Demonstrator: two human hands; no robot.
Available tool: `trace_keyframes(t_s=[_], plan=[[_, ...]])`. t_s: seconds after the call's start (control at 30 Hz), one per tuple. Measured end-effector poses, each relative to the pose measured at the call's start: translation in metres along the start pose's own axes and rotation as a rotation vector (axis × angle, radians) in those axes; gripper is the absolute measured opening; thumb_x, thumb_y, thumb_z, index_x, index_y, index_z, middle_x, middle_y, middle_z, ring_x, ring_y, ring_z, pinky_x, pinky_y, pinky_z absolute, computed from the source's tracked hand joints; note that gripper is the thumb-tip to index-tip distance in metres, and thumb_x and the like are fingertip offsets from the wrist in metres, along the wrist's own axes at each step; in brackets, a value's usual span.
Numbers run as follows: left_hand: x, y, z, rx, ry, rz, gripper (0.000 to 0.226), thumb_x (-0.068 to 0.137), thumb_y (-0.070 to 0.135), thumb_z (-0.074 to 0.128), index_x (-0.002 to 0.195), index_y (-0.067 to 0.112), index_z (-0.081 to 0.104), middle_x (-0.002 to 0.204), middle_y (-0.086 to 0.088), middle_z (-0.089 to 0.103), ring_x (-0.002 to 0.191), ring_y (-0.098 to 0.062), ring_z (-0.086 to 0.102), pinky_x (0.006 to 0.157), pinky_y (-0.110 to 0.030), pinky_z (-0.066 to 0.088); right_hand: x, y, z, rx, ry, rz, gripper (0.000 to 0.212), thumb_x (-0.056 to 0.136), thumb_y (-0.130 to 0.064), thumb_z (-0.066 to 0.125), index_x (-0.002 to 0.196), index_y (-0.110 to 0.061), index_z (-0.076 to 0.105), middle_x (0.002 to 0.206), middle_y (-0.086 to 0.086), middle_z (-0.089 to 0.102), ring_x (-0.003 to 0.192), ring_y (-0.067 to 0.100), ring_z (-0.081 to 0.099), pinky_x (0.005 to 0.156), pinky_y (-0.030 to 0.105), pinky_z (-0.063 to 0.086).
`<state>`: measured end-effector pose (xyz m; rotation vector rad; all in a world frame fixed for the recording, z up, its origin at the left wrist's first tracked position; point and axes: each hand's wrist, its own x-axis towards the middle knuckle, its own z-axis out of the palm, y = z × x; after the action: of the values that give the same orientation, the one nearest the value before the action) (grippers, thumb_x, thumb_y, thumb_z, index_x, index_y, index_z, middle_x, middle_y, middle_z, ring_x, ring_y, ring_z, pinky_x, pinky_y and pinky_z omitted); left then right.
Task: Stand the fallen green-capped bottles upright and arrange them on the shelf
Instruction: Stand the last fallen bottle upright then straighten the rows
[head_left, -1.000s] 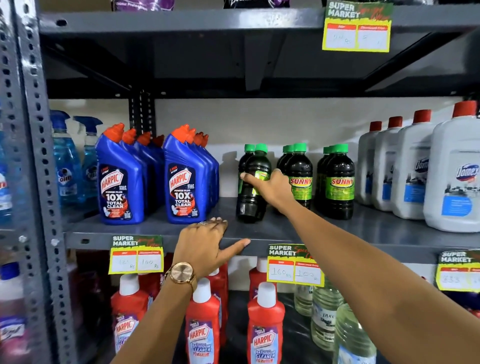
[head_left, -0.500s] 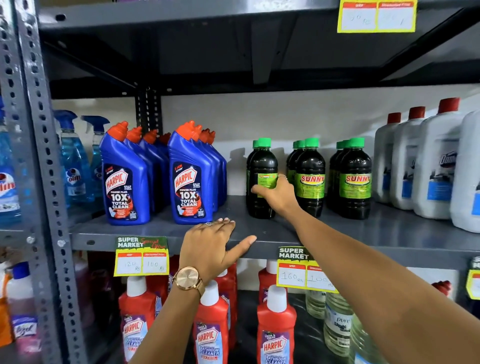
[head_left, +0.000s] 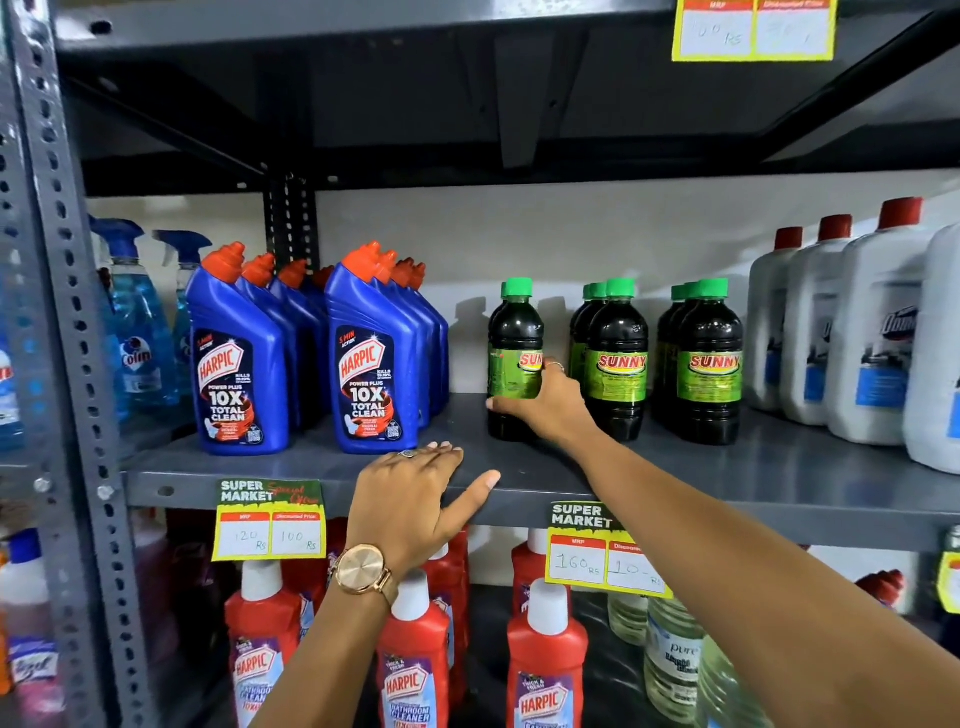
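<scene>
Grey steel shop shelving (head_left: 675, 467) fills the view, stocked with cleaning products against a pale wall. At the centre stands a dark plastic bottle with a green screw cap and a lime label (head_left: 514, 358), upright on the shelf board, the front of the leftmost of three short rows of matching green-capped bottles (head_left: 618, 358); no bottle lies fallen in sight. The right hand (head_left: 545, 400) wraps the lower half of this bottle from its 3 o'clock side, thumb low across the front, fingers curled behind. The left hand (head_left: 415, 499) lies flat and spread on the shelf's front edge at about 7 o'clock from the bottle, holding nothing.

The step appears to be squaring this bottle up. Its label faces partly to 9 o'clock, so a small twist about its base would bring the brand name forward like its neighbours. Keeping the base on the board and sliding, not lifting, should stop it toppling. Blue angled-neck toilet cleaner bottles with orange caps (head_left: 374, 358) stand at 9 o'clock, white red-capped jugs (head_left: 872, 338) farther off at 3 o'clock.
</scene>
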<state>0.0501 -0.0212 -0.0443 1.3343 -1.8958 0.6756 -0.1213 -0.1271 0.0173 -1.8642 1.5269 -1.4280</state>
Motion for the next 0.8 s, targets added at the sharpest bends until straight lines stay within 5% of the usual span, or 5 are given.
trace_keyframes(t_s=[0.13, 0.27, 0.57, 0.8], plan=[[0.0000, 0.0008, -0.0021, 0.004, -0.011, -0.001, 0.062, 0.086, 0.060, 0.036, 0.095, 0.013, 0.076, 0.098, -0.004, 0.075, 0.095, -0.017, 0.069, 0.078, -0.032, 0.053, -0.0025, -0.0041, 0.0057, -0.034, -0.013, -0.010, 0.090, 0.061, -0.045, 0.085, 0.131, -0.006, 0.046, 0.124, 0.012, 0.058, 0.114, 0.027, 0.057, 0.095, 0.038, 0.051], [0.0000, 0.0026, -0.0044, -0.002, -0.018, 0.001, 0.061, 0.086, 0.059, 0.037, 0.094, 0.013, 0.076, 0.097, -0.004, 0.075, 0.093, -0.018, 0.070, 0.076, -0.031, 0.054, -0.0040, -0.0023, 0.0013, 0.096, -0.060, 0.029, 0.058, 0.067, -0.018, 0.079, 0.119, -0.010, 0.054, 0.103, 0.006, 0.066, 0.096, 0.023, 0.062, 0.061, 0.018, 0.044], [0.0008, 0.0014, -0.0038, -0.012, -0.008, 0.007, 0.060, 0.085, 0.059, 0.040, 0.093, 0.012, 0.076, 0.095, -0.005, 0.076, 0.091, -0.018, 0.070, 0.074, -0.031, 0.055, -0.0045, -0.0026, 0.0038, -0.043, -0.007, -0.013, 0.098, 0.052, -0.046, 0.091, 0.130, -0.006, 0.049, 0.126, 0.011, 0.061, 0.117, 0.025, 0.060, 0.098, 0.035, 0.050], [0.0014, -0.0002, -0.0017, -0.019, 0.001, 0.022, 0.060, 0.086, 0.060, 0.038, 0.093, 0.014, 0.076, 0.096, -0.004, 0.076, 0.091, -0.017, 0.070, 0.075, -0.032, 0.055, -0.0063, -0.0041, 0.0024, -0.083, -0.007, 0.010, 0.086, 0.053, -0.040, 0.092, 0.124, -0.007, 0.054, 0.120, 0.011, 0.067, 0.112, 0.026, 0.064, 0.092, 0.035, 0.052]])
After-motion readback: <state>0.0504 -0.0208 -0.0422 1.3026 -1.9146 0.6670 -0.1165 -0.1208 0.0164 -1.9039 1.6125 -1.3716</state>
